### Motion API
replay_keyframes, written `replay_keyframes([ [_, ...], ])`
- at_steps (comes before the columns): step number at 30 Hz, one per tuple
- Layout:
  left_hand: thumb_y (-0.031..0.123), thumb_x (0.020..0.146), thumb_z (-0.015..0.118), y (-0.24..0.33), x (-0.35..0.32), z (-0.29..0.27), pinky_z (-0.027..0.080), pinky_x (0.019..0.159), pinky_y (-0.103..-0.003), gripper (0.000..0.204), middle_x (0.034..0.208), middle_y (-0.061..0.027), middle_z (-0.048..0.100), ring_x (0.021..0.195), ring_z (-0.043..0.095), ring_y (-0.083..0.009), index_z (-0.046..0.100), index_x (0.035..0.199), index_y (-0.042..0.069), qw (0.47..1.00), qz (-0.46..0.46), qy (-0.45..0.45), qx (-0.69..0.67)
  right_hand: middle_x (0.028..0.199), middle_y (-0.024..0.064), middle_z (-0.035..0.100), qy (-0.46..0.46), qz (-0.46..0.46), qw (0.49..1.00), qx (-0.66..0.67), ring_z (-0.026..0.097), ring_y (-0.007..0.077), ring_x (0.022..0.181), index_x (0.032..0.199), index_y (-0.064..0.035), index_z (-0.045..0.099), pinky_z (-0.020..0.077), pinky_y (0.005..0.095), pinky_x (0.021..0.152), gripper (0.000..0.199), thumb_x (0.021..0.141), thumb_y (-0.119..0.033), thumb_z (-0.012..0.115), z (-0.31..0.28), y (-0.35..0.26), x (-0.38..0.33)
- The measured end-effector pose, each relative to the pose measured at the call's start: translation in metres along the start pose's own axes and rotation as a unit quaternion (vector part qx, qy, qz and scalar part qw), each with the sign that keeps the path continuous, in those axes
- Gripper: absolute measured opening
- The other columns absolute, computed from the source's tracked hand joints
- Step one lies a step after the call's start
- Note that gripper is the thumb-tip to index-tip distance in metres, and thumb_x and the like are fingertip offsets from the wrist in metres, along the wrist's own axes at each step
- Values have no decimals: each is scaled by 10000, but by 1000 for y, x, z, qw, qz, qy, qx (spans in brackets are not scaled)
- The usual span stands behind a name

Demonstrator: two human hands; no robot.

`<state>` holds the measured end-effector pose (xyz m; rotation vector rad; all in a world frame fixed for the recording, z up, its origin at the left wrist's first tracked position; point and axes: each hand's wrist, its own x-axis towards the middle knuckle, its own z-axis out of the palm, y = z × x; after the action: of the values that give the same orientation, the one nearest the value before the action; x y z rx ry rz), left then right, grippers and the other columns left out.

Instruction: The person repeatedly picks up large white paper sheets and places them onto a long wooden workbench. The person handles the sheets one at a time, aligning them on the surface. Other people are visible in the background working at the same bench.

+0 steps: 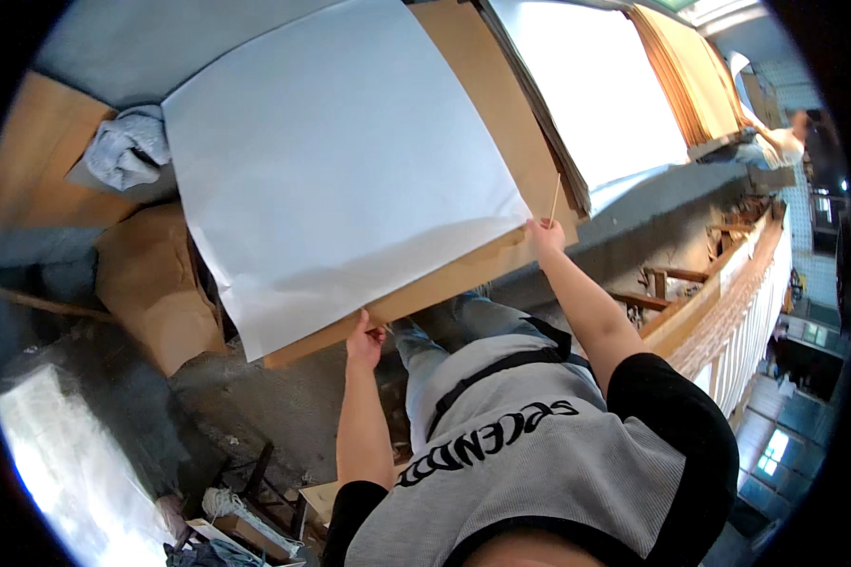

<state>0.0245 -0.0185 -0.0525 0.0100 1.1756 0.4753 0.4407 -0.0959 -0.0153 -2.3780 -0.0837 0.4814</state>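
Observation:
A large white sheet [340,161] lies on top of a brown cardboard board [482,113]. My left hand [364,342] grips the near edge of the board and sheet, close to the sheet's lower corner. My right hand [546,236] holds the same near edge at its right corner, and a thin wooden stick [554,200] stands up between its fingers. Both arms are bare and reach forward from my grey shirt.
A second stack of brown boards topped with white sheets [596,85] lies to the right. A crumpled grey cloth [128,146] and brown cardboard boxes [151,283] sit at the left. A white railing [742,321] runs along the right. Clutter lies on the grey concrete floor [246,406].

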Motion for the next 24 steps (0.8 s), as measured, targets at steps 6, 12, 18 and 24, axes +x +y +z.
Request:
replay_keyframes([
  [6,325,774,605,9,-8,8,384,453,-233,264,695,-27,530,557,504,-138,530,855,85,999,-12,34,13,705,17,571,-131,220,918,304,549,89,554,812,-63,558,230,190,341,228,688,-198,695,8,-15,-11],
  [12,291,763,624,3,1,-9,387,455,-235,246,687,-50,520,571,507,-151,528,854,83,999,-30,34,-11,642,63,588,-129,243,915,296,503,94,424,796,-69,511,237,195,273,111,789,-159,576,34,-15,-11],
  [18,197,767,624,-1,-14,-12,409,504,-255,170,687,-22,527,578,505,-131,522,859,97,998,-24,-59,-6,741,86,593,-116,188,920,325,618,155,648,948,-38,478,309,202,322,165,826,-130,537,1,20,12],
  [24,217,752,645,-7,-32,-19,400,505,-246,207,725,3,524,570,475,-109,501,864,119,996,10,-19,-89,805,43,599,-106,173,935,292,628,144,699,956,-68,474,270,194,309,168,836,-171,529,-59,52,21],
])
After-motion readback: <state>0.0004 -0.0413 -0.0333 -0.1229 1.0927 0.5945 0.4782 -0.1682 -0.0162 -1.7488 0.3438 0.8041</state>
